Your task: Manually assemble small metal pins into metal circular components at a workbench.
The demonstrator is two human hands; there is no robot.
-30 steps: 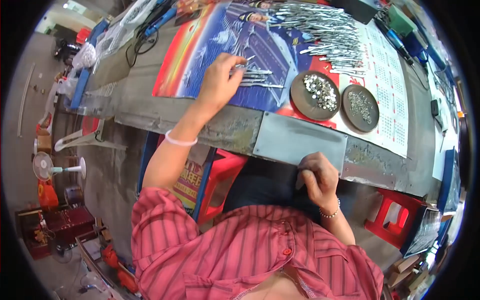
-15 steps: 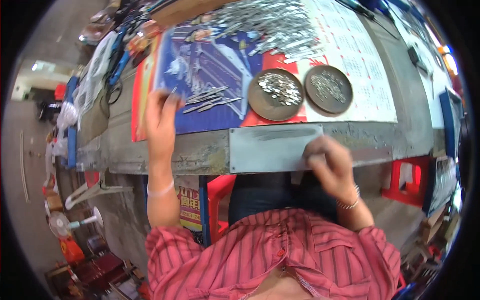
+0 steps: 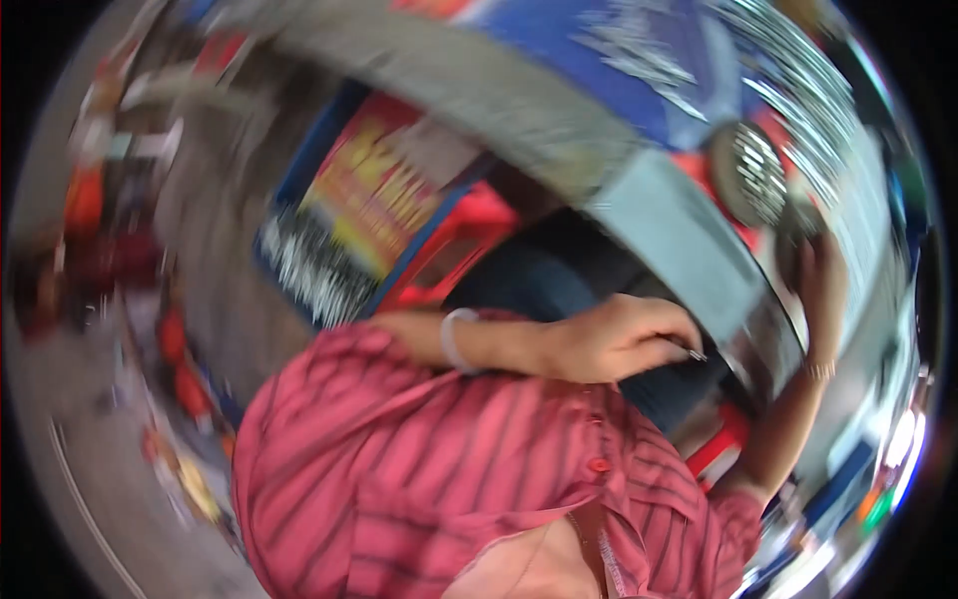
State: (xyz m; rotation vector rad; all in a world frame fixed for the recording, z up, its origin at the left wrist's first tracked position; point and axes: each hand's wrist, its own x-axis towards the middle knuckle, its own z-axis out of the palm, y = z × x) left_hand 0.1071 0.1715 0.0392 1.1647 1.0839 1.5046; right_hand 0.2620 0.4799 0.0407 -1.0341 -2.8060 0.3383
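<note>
At far left, below the tabletop (image 3: 479,100), I note a blue-edged bin containing a pile of silvery metal pieces (image 3: 314,265) beside a red and yellow printed sheet (image 3: 374,175). Next is a red plastic stool (image 3: 464,235), partly hidden by my legs.

My left hand (image 3: 629,337), with a white bracelet (image 3: 454,339) on the wrist, is over my lap. Its thumb and fingers are pinched on a small metal piece (image 3: 696,354), whose tip protrudes; the rest is concealed. Above, a small group of metal strips (image 3: 644,50) lies on the blue poster. A grey metal plate (image 3: 684,240) sits at the tabletop's near edge.

Further right, a round brown dish (image 3: 725,165) holds shiny discs (image 3: 762,178), with a large heap of metal strips (image 3: 813,100) beyond it. My right hand (image 3: 824,262) is at the second dish (image 3: 786,252), overlapping it; blur prevents me from telling whether the fingers grasp anything.
</note>
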